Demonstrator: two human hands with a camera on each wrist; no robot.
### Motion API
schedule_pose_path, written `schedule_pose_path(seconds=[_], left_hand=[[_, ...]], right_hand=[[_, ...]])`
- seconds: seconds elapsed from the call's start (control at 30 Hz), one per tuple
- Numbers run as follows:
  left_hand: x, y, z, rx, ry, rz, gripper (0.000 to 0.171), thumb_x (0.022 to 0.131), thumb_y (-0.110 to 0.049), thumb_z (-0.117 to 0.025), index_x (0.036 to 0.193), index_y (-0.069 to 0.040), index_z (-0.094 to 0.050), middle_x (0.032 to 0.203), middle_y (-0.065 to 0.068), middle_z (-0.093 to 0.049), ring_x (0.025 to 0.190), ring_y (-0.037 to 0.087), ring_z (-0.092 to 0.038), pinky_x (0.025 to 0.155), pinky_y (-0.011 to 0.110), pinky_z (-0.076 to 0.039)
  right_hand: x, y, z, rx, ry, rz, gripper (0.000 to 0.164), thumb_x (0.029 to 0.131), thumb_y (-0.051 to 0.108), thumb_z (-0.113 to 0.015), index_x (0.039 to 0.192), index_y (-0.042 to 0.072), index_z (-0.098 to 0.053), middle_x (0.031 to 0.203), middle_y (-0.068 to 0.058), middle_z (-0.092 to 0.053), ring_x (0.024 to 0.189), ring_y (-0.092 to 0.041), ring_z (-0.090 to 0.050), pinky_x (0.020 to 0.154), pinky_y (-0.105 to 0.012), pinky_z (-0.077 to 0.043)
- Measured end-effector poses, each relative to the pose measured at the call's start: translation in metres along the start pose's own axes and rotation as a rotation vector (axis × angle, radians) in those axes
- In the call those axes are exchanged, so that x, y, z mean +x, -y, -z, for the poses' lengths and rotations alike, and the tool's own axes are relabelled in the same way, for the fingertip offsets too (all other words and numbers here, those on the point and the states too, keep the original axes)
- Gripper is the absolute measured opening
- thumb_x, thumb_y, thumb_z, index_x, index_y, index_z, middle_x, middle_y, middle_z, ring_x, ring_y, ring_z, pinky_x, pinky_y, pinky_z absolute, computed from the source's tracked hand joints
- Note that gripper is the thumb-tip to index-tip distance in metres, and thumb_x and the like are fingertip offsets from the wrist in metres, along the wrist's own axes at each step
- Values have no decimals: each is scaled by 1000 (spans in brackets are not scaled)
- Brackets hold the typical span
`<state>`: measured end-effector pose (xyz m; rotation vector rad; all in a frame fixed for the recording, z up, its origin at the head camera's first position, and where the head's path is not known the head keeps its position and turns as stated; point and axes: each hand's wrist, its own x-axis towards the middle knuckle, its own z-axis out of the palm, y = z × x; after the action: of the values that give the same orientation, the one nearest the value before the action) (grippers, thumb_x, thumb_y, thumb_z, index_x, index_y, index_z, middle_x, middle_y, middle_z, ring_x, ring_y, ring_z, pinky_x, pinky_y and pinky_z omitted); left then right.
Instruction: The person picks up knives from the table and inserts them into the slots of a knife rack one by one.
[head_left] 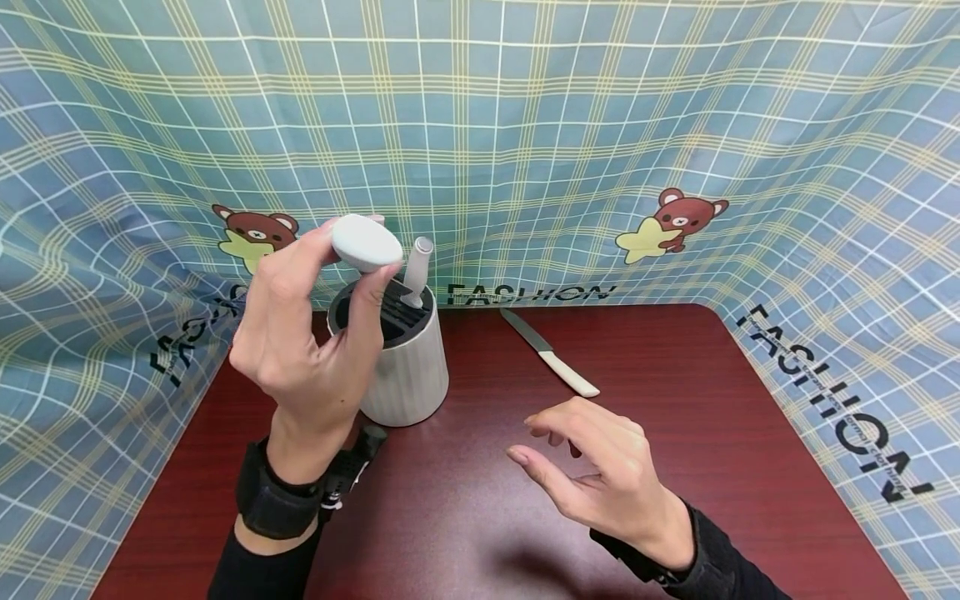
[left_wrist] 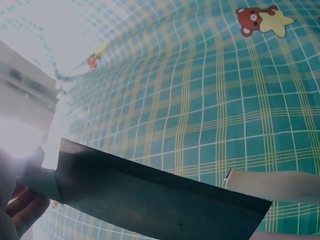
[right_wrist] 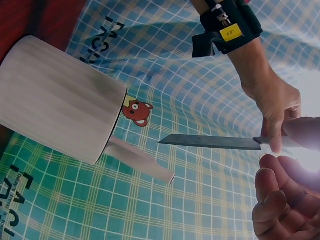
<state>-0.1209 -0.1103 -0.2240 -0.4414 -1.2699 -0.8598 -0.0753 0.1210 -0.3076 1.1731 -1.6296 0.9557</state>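
Observation:
My left hand (head_left: 300, 333) pinches the pale handle (head_left: 367, 243) of a kitchen knife between thumb and fingers, raised above the knife block (head_left: 408, 387). From the head, this knife is seen end-on, so its blade is hidden. The left wrist view shows its broad, dark blade (left_wrist: 150, 192); from the right wrist, the blade (right_wrist: 210, 142) looks narrow and lies outside the block. Over the table, my right hand (head_left: 600, 462) holds nothing, thumb and fingers apart and loosely bent. Nearest to it is a smaller knife (head_left: 566, 371) with a cream handle, lying flat.
Another pale knife handle (head_left: 418, 268) sticks up from the block's dark slotted top (head_left: 401, 321). The reddish-brown table (head_left: 487, 467) is bordered by checked cloth (head_left: 525, 125) at the back and both sides.

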Motion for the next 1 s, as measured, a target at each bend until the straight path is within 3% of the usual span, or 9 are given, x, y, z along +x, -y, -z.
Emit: schedule_pose_path(seconds=[0.3,1.0], left_hand=[[5,13,-1,32,39,68,37,77,-14,-88,109,0,-74,102,14,-76,88,33,-72,86,32,-60],[9,44,-7,103,111,155,38,82,-17,-86,114,0,-73,103,17,-75,95,30,-72,91,31,-59]], right_hand=[[-2,-2,0,-13,5,-9,24,93,21,-74,85,-1,-69,75,-3,-66,63,-8,-52,55,-10,-39],[-6,-3,1,-32,6,-31,24,93,22,-74,86,0,-71,75,-3,-67,63,-7,-52,55,-10,-39]])
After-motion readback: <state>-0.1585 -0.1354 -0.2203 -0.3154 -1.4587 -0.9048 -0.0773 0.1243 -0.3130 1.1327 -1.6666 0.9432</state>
